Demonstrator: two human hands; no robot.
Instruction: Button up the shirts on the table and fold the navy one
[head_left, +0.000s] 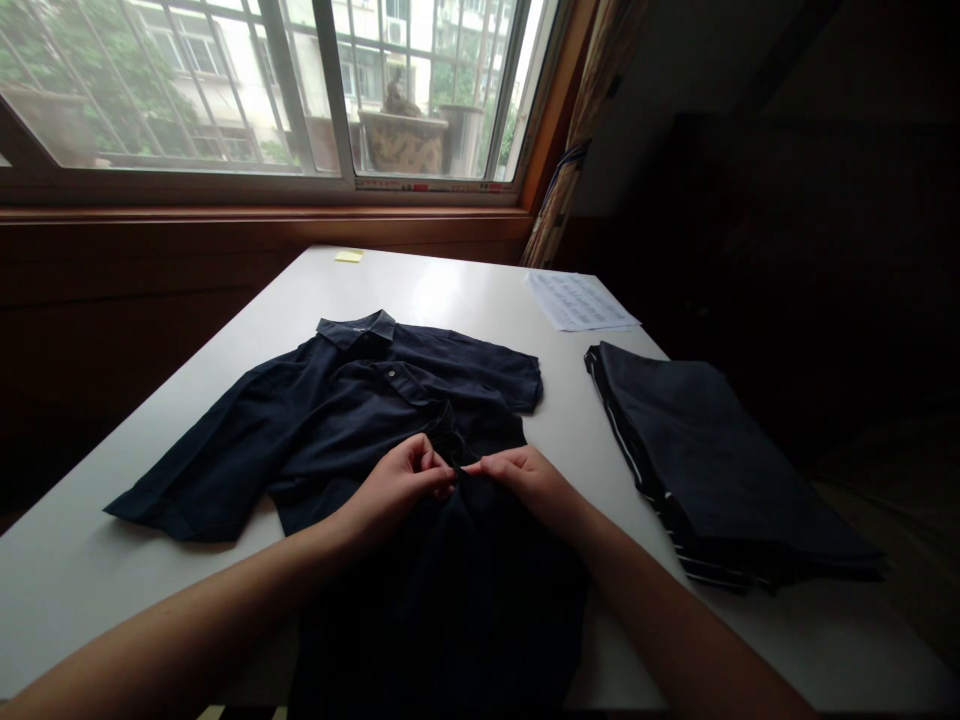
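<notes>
Navy short-sleeved shirt (330,410) lies spread on the white surface (480,300), with its collar (356,332) toward the window (335,90). The left hand (416,472) and the right hand (529,480) both pinch the shirt's front placket (410,387), close together. Folded dark clothes (712,450) lie at right.

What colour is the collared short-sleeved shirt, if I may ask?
The shirt is dark navy, seen in the head view.

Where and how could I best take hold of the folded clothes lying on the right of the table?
Probably by the left edge, coming from the left, sliding underneath and gripping all layers together. The folded clothes lie flat with layered edges showing there, and the white table between them and the shirt leaves room; their right side is dark.
</notes>
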